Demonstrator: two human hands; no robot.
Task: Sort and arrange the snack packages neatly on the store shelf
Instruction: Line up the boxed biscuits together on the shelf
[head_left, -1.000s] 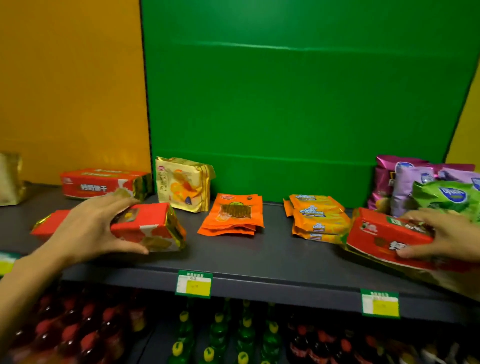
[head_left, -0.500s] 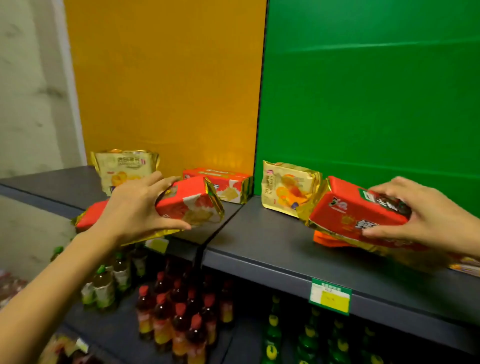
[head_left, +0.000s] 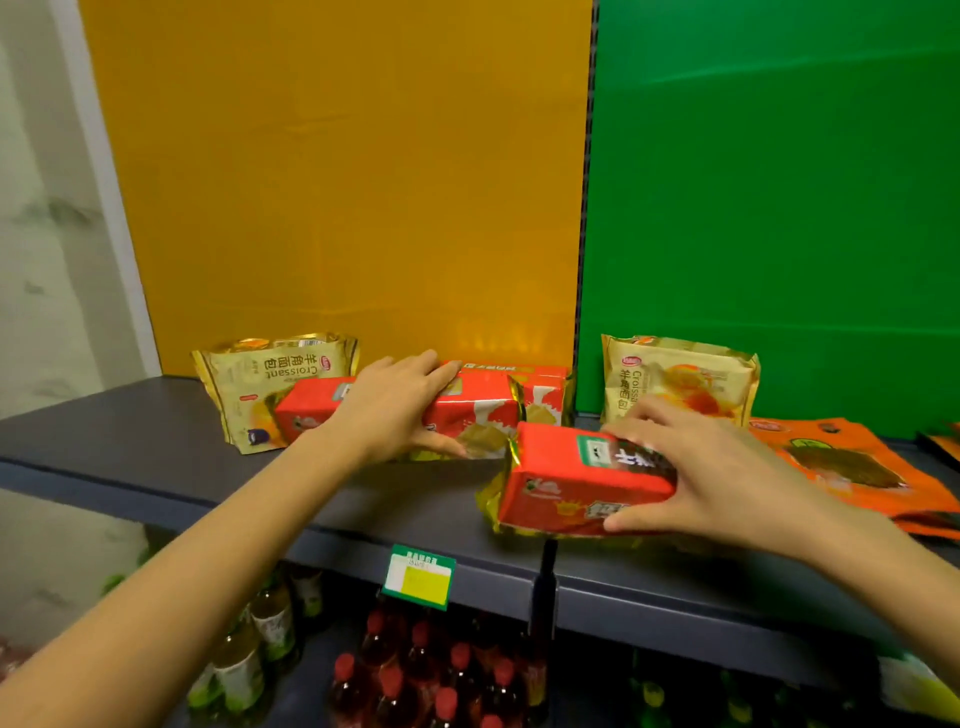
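Note:
My left hand (head_left: 387, 410) grips a red biscuit pack (head_left: 467, 415) lying on the grey shelf (head_left: 156, 457), just in front of another red pack (head_left: 535, 376) against the yellow back panel. My right hand (head_left: 711, 473) holds a second red biscuit pack (head_left: 566, 483) near the shelf's front edge, right of the first. A yellow croissant bag (head_left: 249, 384) stands behind my left hand. Another croissant bag (head_left: 680, 379) stands against the green panel. Orange flat pouches (head_left: 852, 467) lie to the right.
A green and yellow price tag (head_left: 420, 576) hangs on the shelf's front edge. Below it stand several red-capped bottles (head_left: 415, 675) and pale green bottles (head_left: 249, 654). A white wall (head_left: 47, 260) borders the shelf on the left.
The view swung left. My left hand set its red pack down near the pack at the back. My right hand carried its red pack leftwards from the green section to the shelf's front.

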